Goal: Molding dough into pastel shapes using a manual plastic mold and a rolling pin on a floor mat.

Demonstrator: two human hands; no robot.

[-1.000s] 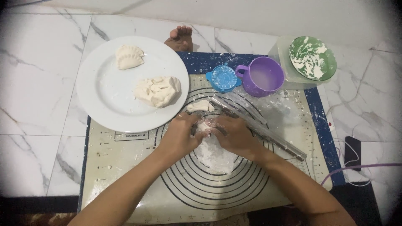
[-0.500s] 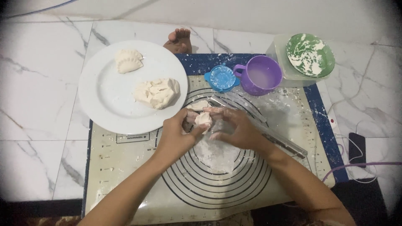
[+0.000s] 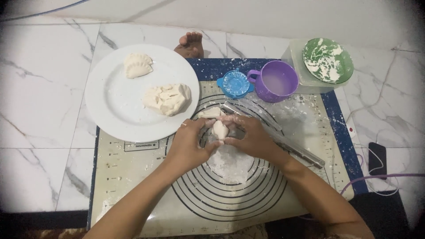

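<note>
My left hand (image 3: 190,144) and my right hand (image 3: 250,137) meet over the middle of a baking mat (image 3: 133,186) printed with rings. Between their fingers they pinch a small white lump of dough (image 3: 219,129), held just above a floury patch (image 3: 230,161) of the mat. A second small dough piece (image 3: 211,113) lies on the mat right behind the hands. On the white plate (image 3: 110,106) to the left lie a crimped dumpling (image 3: 137,64) and a bigger rough dough mass (image 3: 167,99).
A clear rolling pin (image 3: 283,137) lies slanted to the right of my hands. Behind it stand a blue dumpling press (image 3: 235,83), a purple mug (image 3: 278,81) and a green floury dish (image 3: 327,60) on a white tub. A bare foot (image 3: 190,44) rests beyond the mat. A phone (image 3: 379,158) with cables lies at the right.
Both hands have lifted the dough lump off the floury patch and drawn it up and slightly away from me, fingers working it between them.
</note>
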